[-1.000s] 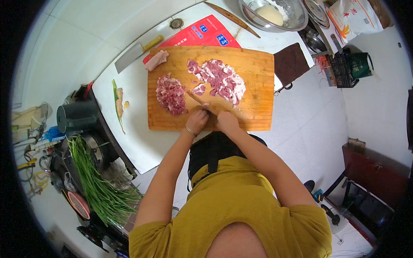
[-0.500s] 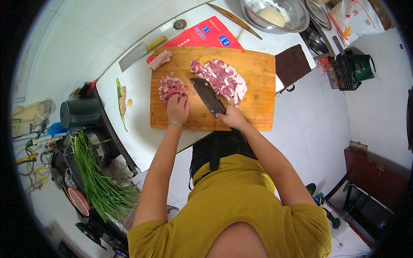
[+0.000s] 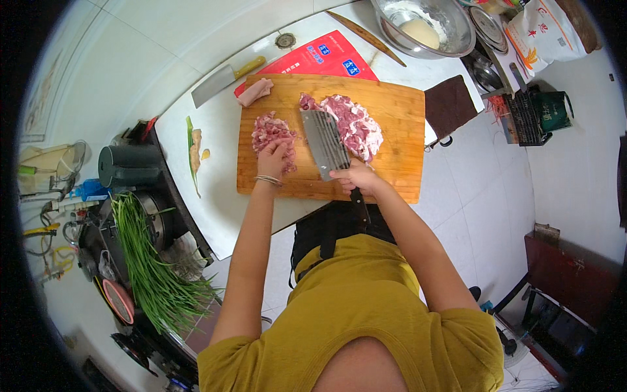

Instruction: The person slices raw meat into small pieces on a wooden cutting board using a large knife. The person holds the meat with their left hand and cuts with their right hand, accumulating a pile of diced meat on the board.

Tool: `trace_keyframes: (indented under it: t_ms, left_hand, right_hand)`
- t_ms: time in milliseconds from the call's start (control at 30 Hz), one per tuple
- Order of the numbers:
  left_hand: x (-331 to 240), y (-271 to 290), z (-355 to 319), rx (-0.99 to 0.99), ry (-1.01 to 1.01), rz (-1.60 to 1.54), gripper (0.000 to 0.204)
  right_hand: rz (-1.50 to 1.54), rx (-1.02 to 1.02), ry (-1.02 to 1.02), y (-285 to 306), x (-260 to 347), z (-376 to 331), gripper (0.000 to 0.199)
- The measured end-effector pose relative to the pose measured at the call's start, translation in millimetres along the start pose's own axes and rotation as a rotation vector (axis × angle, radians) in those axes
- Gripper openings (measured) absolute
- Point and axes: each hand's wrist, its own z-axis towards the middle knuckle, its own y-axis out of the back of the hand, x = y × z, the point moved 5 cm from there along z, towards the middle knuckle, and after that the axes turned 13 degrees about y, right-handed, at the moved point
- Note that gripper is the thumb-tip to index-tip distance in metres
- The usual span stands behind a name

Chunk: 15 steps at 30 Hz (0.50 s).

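On the wooden cutting board (image 3: pixel 392 176), my right hand (image 3: pixel 359 178) grips a cleaver (image 3: pixel 326 145) near the heel of its wide blade, and the dark handle extends below the fist. The blade's broad face shows, its far end beside a larger heap of sliced raw meat (image 3: pixel 356 124). My left hand (image 3: pixel 273 159) is at the lower part of a pile of small chopped meat (image 3: pixel 269 129); its bent fingers are closed over some pieces, and the fingertips are partly hidden. A pale pink chunk of meat (image 3: pixel 255 92) lies at the board's far left corner.
A second cleaver (image 3: pixel 219 85) with a yellow handle lies beyond the board, near a red sheet (image 3: pixel 313 59). Dough sits in a metal bowl (image 3: pixel 450 39) at the back right. Ginger (image 3: pixel 195 147) and green onion lie to the left; long green stalks (image 3: pixel 147 268) hang beside the counter.
The cleaver has turned in my right hand, so its broad face now shows instead of a narrow, dark view. My left hand has stayed at the chopped meat. The whole view has shifted slightly.
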Motion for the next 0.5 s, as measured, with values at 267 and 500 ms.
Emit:
trace_keyframes:
  t_ms: [267,500]
  left_hand:
    - [-62,11,-13,-0.54,-0.746,1.291,0.021]
    - [-36,-66,9,-0.307,-0.708,1.345,0.02]
  right_hand:
    - [-0.25,-0.259,0.098,25,17,-30,0.018]
    - [-0.353,-0.349,0.117,46,7,-43,0.015]
